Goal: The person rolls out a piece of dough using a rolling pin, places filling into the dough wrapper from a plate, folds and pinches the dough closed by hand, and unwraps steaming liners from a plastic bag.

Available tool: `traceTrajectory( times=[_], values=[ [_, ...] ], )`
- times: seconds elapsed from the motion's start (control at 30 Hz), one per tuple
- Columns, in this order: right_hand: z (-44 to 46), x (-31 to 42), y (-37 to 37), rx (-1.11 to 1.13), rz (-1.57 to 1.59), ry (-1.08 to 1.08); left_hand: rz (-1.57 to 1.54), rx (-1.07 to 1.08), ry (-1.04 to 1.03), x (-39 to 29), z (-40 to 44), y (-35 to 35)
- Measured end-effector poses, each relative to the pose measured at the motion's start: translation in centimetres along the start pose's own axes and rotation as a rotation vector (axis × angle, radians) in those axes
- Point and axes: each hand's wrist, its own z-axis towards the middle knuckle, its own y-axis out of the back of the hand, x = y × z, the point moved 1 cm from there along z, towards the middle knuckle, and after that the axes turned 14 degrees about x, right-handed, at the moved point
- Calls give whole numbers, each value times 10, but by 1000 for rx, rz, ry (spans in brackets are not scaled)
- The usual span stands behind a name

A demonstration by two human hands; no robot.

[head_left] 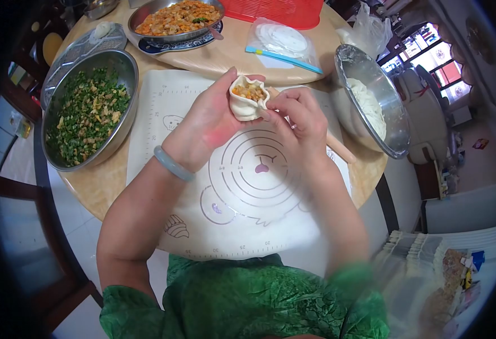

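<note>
Cupped in my left hand [208, 116] is a bun [248, 108], its dough gathered into folds around a top that gapes and shows orange-brown filling [250, 91]. My right hand [298, 116] pinches the right edge of the dough between thumb and fingers. Both hands are above a white printed kneading mat [191, 237] marked with rings and a ruler scale. Partly hidden behind my right hand, a wooden rolling pin [341, 148] lies slanted on the mat's right side.
At left stands a steel bowl [132, 99] of chopped greens with egg. A steel bowl [397, 127] of dough tilts at right. Farther back are a dish of orange filling [177, 20], a zip bag of white discs [282, 42] and a red basket [282, 8].
</note>
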Motion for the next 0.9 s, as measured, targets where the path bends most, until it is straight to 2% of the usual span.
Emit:
traceTrajectory(
  times=[0.07, 0.17, 0.27, 0.37, 0.57, 0.67, 0.8, 0.9],
  values=[
    [3, -2, 2, -9, -108, 128, -7, 11, 27, -1, -1, -2],
    [5, -1, 4, -13, -185, 204, -4, 18, 62, -2, -1, -2],
    [5, 5, 9, -34, -376, 219, -49, 4, 61, -5, -1, -1],
    [2, 11, 12, -39, -379, 210, -66, -31, 45, -9, -3, -8],
    [0, 9, 13, -141, -259, 114, -31, -10, 70, -7, -2, -2],
    [2, 9, 15, -55, -90, 52, -10, -12, 67, -6, -1, -2],
    [1, 11, 10, 33, -29, 2, 13, -50, 57, -4, -3, -12],
    [1, 8, 7, 46, -7, 4, 88, -4, 64, -3, -2, -7]
  ],
)
